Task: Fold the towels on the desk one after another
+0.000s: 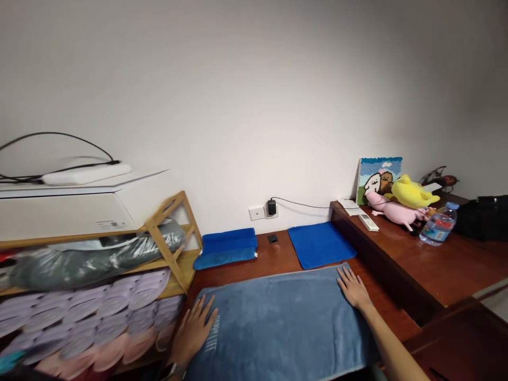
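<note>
A grey-blue towel (278, 323) is spread over the wooden desk, with small white lettering along its left side. My left hand (194, 328) lies on the towel's left edge, fingers spread. On the far right corner rests my right hand (353, 286), its fingers stretched out flat. Behind the towel, a folded blue cloth (228, 246) sits at the back left of the desk. A flat bright blue cloth (321, 244) lies at the back right, just beyond my right hand. The towel's near edge hangs low in the view.
Left stands a wooden rack (174, 259) with rows of slippers (115, 307) and a white box (67, 209) on top. On the raised surface at right are a water bottle (438, 226), plush toys (413, 193) and a remote (368, 222). A black charger (271, 206) is plugged into the wall.
</note>
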Demonstrator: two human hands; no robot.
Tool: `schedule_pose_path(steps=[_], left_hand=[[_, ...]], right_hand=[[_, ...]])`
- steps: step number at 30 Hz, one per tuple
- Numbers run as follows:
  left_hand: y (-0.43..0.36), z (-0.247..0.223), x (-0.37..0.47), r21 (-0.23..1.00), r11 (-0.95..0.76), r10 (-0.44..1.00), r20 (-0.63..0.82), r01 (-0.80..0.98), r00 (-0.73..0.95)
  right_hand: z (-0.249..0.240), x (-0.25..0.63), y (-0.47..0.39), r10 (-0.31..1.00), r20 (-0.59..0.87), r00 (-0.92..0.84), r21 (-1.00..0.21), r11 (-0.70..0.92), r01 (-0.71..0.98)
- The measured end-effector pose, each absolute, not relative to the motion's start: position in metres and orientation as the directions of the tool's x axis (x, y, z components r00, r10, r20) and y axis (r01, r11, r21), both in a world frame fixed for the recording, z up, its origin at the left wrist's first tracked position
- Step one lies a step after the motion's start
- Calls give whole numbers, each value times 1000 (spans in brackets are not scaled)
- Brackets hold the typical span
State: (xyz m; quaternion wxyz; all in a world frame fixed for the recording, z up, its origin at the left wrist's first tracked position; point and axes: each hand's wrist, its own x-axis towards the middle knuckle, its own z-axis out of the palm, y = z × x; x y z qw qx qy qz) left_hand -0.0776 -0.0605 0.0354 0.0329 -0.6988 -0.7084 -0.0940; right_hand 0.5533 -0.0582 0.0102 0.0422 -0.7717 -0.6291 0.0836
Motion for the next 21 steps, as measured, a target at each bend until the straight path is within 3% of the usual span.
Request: schedule_pose_path(steps=[3, 7, 9, 12, 15, 21], left_hand=[[-74, 43, -92, 101, 44, 992, 110, 994, -55], [-72, 53, -90, 58, 55, 980, 186, 997, -65], [-63, 55, -85, 40, -9, 978, 209, 999, 1], [-46, 56, -80, 70, -116, 986, 132, 991, 106], [-34, 55, -79, 109, -60, 996, 73, 992, 53], [-36, 45, -76, 99, 36, 990, 133, 994, -49]], right_hand=[[8, 551, -58, 976, -78, 205, -162, -215, 963], [7, 551, -59, 976, -66, 205, -151, -213, 965], [6, 551, -59, 977, -60, 204, -141, -210, 967], [3, 552, -59, 977, -65, 205, -122, -212, 970], [-1, 554, -58, 977, -70, 203, -111, -209, 972], [-4, 558, -57, 978, -76, 192, -126, -201, 971]])
